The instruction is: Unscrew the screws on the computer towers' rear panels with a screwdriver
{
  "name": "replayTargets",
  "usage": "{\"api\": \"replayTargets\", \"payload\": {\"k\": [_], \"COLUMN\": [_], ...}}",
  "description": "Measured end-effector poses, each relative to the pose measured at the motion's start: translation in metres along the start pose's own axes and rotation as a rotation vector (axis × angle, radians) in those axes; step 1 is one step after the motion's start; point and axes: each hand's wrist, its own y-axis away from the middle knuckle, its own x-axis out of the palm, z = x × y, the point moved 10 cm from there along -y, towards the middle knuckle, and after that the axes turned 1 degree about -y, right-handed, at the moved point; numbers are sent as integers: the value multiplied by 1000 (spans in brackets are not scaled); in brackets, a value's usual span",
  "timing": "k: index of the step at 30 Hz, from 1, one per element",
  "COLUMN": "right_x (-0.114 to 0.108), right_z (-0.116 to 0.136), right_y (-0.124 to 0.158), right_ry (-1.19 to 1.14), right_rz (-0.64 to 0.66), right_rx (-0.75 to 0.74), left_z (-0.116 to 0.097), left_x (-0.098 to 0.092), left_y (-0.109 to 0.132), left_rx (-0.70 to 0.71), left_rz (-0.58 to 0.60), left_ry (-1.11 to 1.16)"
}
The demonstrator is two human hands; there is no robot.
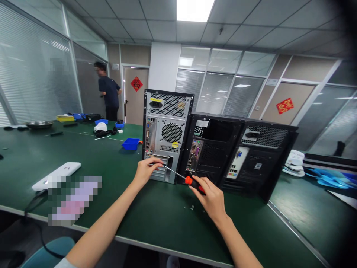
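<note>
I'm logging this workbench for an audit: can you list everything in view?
silver computer case: one, silver, upright on the table, rear panel facing the camera
black computer cases: two, black, side by side to its right
screwdriver: one, red-and-black handle, tip at the silver case's lower rear
table: one, green, under everything
blue bins: at least three, blue, left of the cases
yellow tray: one, yellow, far left
metal bowl: one, silver, far left
white device: one, white, near left
red signs: two, red, back walls
person: one, dark shirt, by the door
left hand: pinches the screwdriver's tip
right hand: grips the screwdriver's handle
</note>
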Motion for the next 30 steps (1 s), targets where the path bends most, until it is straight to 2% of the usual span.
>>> {"api": "replayTargets", "payload": {"k": [2, 12, 18, 22, 26, 28, 30], "right_x": [-2, 3, -11, -20, -32, -42, -53], "right_z": [0, -4, 7, 10, 2, -5, -11], "right_y": [0, -2, -7, -7, -8, -10, -14], "right_ry": [-50, -197, -235, -204, -171, -156, -131], "right_rz": [-24, 26, -23, -63, -94, -123, -161], "right_rx": [-7, 5, -28, -44, -2, 35, 72], "left_z": [-1, 0, -10, -24, -44, -58, -82], "left_x": [-2, -3, -2, 0, 1, -1, -3], "left_y": [0, -5, -7, -9, -17, -25, -33], "left_rx": [6, -9, 11, 35, 64, 95, 204], "left_rz": [-3, 14, 34, 70, 110, 113, 102], "left_ry": [-10, 1, 3, -8, -33, -70, -214]}}
